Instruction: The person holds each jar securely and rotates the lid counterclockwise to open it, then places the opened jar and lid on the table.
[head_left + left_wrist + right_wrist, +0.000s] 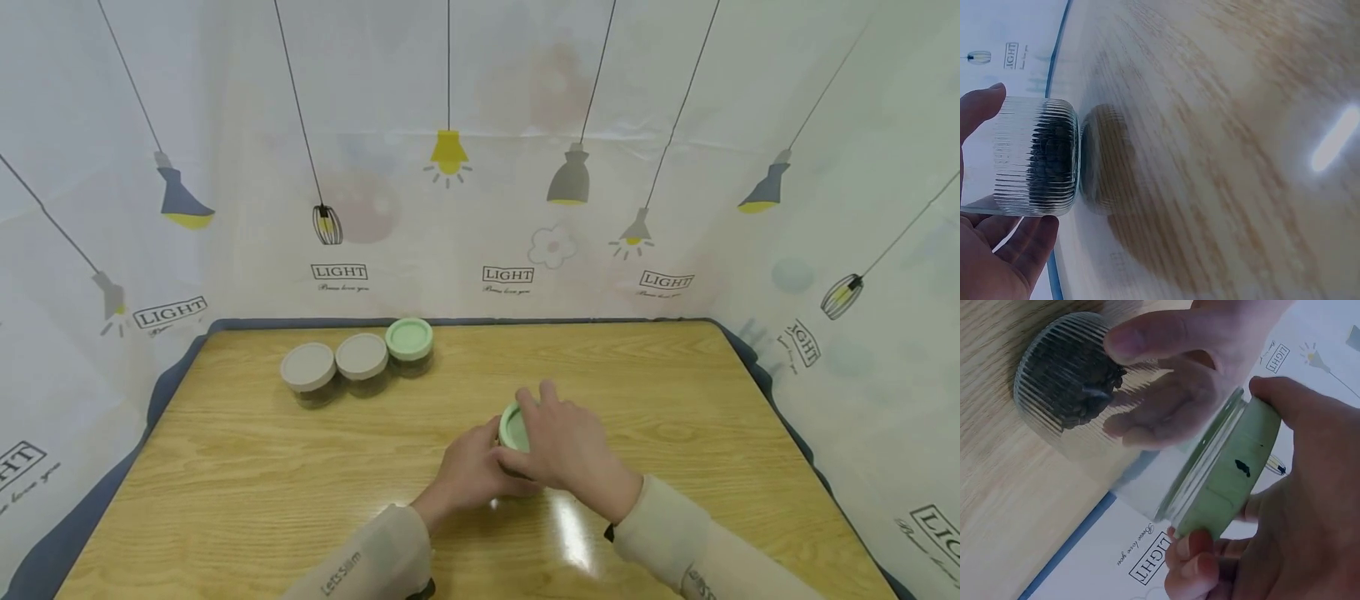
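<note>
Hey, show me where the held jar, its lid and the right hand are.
Jar point(1036, 156): left wrist view, on its ribbed glass side.
Lid point(1230, 475): right wrist view, on its green side.
Right hand point(572, 442): head view, on the back of the hand.

Clock as in head view. Jar point(1032, 156), between 5 and 6 o'clock: clear, looks like glass, glossy, fine ribs below, smooth above. Lid point(1225, 481) on it: smooth plastic, matt, one dark mark point(1242, 467) on the side. Filling point(1069, 378): dark, rough, lumpy. At 8 o'clock, two pale lids point(308, 367) point(362, 356) and a green lid point(409, 337): smooth, matt plastic look. Table point(225, 467): wood grain, smooth, glossy, bright glare at 5 o'clock. Backdrop point(390, 83): thin printed cloth, matt, creased near 1 o'clock. Sleeves point(378, 550), 7 and between 4 and 5 o'clock: matt cloth, printed lettering.
</note>
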`<move>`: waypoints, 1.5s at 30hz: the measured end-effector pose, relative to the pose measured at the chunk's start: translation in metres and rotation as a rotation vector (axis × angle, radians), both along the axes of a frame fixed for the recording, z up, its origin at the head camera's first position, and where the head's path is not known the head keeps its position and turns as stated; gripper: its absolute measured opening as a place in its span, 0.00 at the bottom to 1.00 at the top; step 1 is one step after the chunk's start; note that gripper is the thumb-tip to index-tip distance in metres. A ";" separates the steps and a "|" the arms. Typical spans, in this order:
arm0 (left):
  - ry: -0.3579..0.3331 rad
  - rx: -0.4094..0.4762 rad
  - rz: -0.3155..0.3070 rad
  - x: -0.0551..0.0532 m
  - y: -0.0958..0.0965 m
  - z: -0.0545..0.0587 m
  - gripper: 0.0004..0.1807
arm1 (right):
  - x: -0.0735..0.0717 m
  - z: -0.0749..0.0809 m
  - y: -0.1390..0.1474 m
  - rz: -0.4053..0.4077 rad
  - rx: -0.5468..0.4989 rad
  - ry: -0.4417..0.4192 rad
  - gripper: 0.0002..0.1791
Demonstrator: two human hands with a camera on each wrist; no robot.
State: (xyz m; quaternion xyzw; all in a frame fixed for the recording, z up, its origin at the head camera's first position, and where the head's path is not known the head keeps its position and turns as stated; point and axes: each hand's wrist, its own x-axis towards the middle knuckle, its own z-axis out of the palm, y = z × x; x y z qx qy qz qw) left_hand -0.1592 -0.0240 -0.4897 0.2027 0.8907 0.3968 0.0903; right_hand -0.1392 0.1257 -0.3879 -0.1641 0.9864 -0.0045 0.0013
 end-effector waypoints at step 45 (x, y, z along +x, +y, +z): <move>-0.003 -0.005 0.007 0.002 0.002 -0.001 0.48 | -0.012 0.029 0.014 0.130 0.021 -0.032 0.38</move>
